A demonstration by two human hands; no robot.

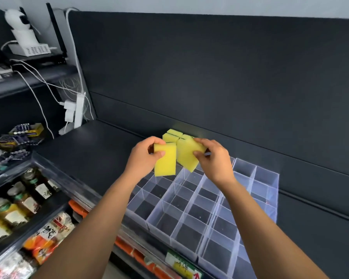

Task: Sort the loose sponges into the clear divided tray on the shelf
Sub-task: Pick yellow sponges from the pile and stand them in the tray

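Two sponges being held over the clear divided tray (267,190)

Head-cam view, looking down at a dark shelf (85,158). The left hand (143,158) is gripping the left sponge (165,166), a yellow block. The thumb is curling over its front face & the fingers are wrapping round its top end. This sponge is standing upright, long side vertical.

The right hand (214,160) is pinching the right sponge (186,158), also yellow, w/ the thumb pressing on the near face & the fingers curling over the top edge. This one is tilting a little. The 2 sponges are hanging just beside each other. Whether their edges are touching, can't tell. Both are hovering in the air above the tray's far left corner, not inside any compartment.

Just behind them, a pile of sponges (173,135) is sitting close to the dark back panel (210,77). Can't tell if it is resting on the shelf or in the tray's back row.

The tray is lying on the shelf, reaching from mid-frame to the front edge, w/ a price label (181,264) showing below it. Far left, a white power strip (79,109) w/ plugs & cables is hanging, and a white camera (18,19) is sitting above. Battery packs (26,131) are lying at left. Lower down, jars (18,206) & snack packets (48,238) are filling a shelf
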